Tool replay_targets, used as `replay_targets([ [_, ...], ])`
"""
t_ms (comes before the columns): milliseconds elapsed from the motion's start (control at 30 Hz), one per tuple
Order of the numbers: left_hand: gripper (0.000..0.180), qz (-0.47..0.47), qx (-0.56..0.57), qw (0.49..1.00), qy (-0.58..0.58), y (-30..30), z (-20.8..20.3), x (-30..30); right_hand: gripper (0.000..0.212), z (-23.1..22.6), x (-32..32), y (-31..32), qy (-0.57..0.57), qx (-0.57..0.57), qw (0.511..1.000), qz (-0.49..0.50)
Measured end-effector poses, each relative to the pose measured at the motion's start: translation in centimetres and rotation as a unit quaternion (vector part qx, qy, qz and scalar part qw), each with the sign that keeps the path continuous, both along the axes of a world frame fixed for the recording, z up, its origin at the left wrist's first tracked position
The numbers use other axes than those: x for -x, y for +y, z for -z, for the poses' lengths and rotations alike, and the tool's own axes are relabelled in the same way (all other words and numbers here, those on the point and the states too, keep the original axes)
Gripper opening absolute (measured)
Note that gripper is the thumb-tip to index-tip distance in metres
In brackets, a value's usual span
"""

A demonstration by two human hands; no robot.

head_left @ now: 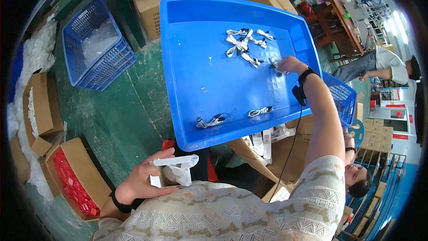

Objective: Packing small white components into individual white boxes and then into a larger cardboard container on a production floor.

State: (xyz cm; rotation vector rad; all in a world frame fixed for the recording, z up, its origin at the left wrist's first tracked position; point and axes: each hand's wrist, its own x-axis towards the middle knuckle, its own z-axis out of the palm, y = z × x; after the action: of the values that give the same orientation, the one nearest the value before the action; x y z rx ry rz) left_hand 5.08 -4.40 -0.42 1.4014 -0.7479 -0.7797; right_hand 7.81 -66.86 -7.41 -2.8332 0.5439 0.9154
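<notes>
- Cream knitted sleeves cover both your arms at the lower edge of the view; each wrist carries a dark band.
- Your left hand (pixel 141 179) sits close to your body, fingers curled and clamped around a small open white box (pixel 171 174) with a clear plastic bag (pixel 180 173) tucked inside. In my judgement, the box is held with its mouth up so it can receive something.
- Beside that hand, on the green floor (pixel 129 116), stands a cardboard carton of red pieces (pixel 76 183), its flaps open for reach.
- Your right hand (pixel 290 64) is stretched out over the large blue tray (pixel 200 80), which rests tilted on cartons in front of you.
- The fingers of that hand are closed on a small pale item (pixel 277 66) at the tray's right side; whether it is a bagged cable or loose wrap, you cannot tell from this view.
- Two coiled white cables (pixel 214 121) lie at the tray's near wall, likely slid there by the slope.
- A tangle of white cables (pixel 243 43) lies further up, just beyond your right hand.
- A thin black cord (pixel 292 143) hangs from your right wrist band.
- A blue mesh basket (pixel 96 47) holding clear wrap stands well apart on the left.
- Another person in a white top (pixel 388 64) works at the far right, unconnected with your hands.
</notes>
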Motion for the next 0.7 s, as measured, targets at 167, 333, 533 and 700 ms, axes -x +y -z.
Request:
replay_targets([
  [167,0.038,0.012,-0.021,0.999,-0.047,-0.2,-0.6,0.4,0.027,2.3,1.1,0.8,-0.013,0.057,0.996,-0.065],
  [333,0.039,0.062,-0.093,0.987,-0.116,-0.4,-1.6,0.9,0.034,-1.3,0.7,5.8,-0.04,0.003,0.998,0.056],
  [533,0.047,0.057,-0.046,0.975,-0.21,-0.6,-0.4,2.3,0.038,-12.5,4.1,14.9,-0.204,-0.224,0.943,0.136],
  [700,0.065,0.017,0.008,0.961,-0.274,-1.2,0.3,4.1,0.04,-20.0,11.8,26.0,-0.268,-0.442,0.846,0.125],
])
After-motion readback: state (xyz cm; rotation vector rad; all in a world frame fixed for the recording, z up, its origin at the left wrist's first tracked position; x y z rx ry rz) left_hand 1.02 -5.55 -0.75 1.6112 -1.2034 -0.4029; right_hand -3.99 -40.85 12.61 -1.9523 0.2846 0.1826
